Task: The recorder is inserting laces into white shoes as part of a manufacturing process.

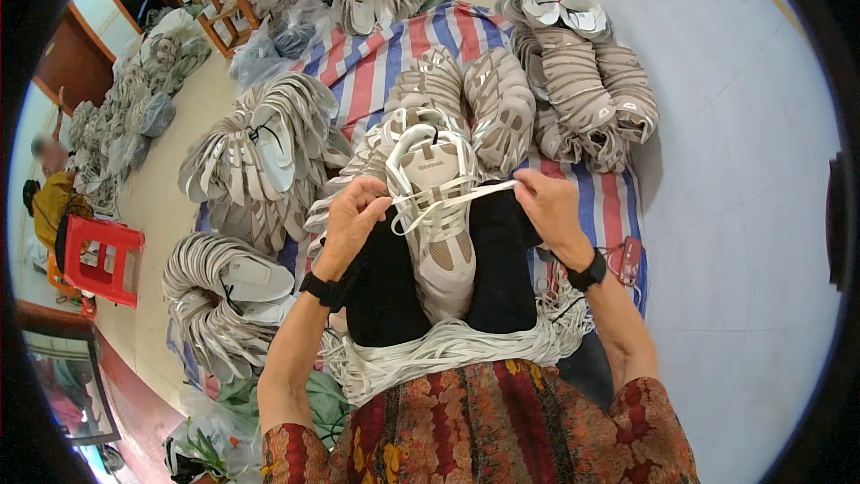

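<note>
Lap: patterned red dress [502, 430] fills the near edge, with a loose bundle of white laces [448, 350] draped across it, just below the knees.
Work piece: a pale shoe upper [439, 215] lies lengthwise between the black-clad knees [502, 260], tongue end pointing away from the person.
Left hand [351, 215]: fingers pinched together on one end of a white lace [457, 197], just beside the upper's eyelets.
Right hand [551, 206]: thumb and fingers closed on the other end of the same lace, pulled taut across the upper.
Surroundings: fanned stacks of uppers [251, 170] sit on a striped tarp [376, 63], more of them piled beyond; a red plastic stool [98, 255] stands well off to the left.
Risk, slipping: the upper only rests between the knees, so an uneven pull could, I judge, twist it sideways or drag it off the lap.
Risk, tangling: the lace bundle lies right under the wrists; a stray loop could catch and come up with the working lace.
Risk, uneven ends: the left hand holds closer in than the right, so one end may finish shorter.
</note>
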`<state>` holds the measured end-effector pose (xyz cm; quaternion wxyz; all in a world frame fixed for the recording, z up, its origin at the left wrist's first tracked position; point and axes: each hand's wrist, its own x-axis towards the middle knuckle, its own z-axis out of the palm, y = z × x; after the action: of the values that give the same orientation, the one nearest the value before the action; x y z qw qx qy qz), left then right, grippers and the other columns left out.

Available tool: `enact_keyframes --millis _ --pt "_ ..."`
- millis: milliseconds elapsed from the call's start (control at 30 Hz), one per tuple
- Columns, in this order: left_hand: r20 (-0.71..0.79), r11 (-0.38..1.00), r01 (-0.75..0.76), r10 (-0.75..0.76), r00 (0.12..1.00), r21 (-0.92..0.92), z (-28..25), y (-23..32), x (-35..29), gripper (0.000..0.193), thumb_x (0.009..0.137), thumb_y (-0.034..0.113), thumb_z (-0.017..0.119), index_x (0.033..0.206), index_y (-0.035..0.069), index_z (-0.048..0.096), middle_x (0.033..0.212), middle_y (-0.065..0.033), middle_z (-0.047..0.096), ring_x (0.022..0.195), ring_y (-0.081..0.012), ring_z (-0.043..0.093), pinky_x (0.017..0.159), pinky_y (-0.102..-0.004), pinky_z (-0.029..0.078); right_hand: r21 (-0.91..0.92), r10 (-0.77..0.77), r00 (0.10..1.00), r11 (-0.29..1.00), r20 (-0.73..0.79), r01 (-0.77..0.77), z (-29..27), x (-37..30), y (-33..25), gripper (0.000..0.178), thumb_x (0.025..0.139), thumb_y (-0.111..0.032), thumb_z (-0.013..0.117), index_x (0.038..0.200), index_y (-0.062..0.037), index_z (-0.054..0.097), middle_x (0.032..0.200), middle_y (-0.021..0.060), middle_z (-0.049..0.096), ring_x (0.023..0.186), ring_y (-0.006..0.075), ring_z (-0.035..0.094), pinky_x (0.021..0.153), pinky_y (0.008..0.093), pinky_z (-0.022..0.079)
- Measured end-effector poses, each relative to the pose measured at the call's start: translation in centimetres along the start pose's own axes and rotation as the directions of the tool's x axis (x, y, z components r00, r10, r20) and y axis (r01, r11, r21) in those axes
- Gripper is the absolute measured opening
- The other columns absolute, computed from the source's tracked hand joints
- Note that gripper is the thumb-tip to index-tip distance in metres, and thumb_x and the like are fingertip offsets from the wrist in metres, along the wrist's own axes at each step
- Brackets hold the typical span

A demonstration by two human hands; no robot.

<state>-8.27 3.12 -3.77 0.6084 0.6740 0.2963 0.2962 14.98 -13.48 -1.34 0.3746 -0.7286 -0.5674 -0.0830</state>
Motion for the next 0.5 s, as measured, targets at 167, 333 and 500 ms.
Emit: enact_keyframes --millis 167,333,500 --pt "0.014 1.0 -0.01 0.01 1.0 -0.015 -0.2 -0.6 -0.4 0.016 0.079 0.005 0.061 0.093 0.003 0.055 0.06 0.0044 0.05 0.053 -0.0031 0.044 0.048 -0.0173 0.034 0.542 0.445 0.894 0.766 -0.058 -0.346 2.9 0.3 -1.3 0.01 0.082 -0.006 0.052 0.09 -0.0007 0.055 0.061 0.0116 0.06 0.055 0.0176 0.061 0.048 0.028 0.045" --pt "0.026 0.951 0.165 -0.164 0.986 -0.263 -0.7 0.6 -0.7 0.014 0.08 0.005 0.06 0.092 0.005 0.055 0.058 0.006 0.046 0.048 -0.0017 0.038 0.04 -0.0172 0.028 0.38 0.331 0.916 0.896 -0.227 -0.229 2.4 -0.7 -0.4 0.013 0.081 -0.005 0.051 0.093 -0.0023 0.049 0.059 0.013 0.057 0.053 0.0201 0.06 0.047 0.0288 0.044" --pt "-0.16 0.901 0.027 -0.106 0.981 -0.432 -5.4 0.9 -1.1 0.013 0.083 0.009 0.057 0.095 0.008 0.052 0.055 0.0079 0.035 0.041 -0.0026 0.028 0.036 -0.0179 0.022 0.102 0.115 0.982 0.99 -0.152 -0.1 3.7 -2.4 -0.2 0.013 0.076 -0.005 0.056 0.086 -0.0053 0.047 0.059 0.0124 0.054 0.052 0.0306 0.057 0.047 0.0372 0.044"
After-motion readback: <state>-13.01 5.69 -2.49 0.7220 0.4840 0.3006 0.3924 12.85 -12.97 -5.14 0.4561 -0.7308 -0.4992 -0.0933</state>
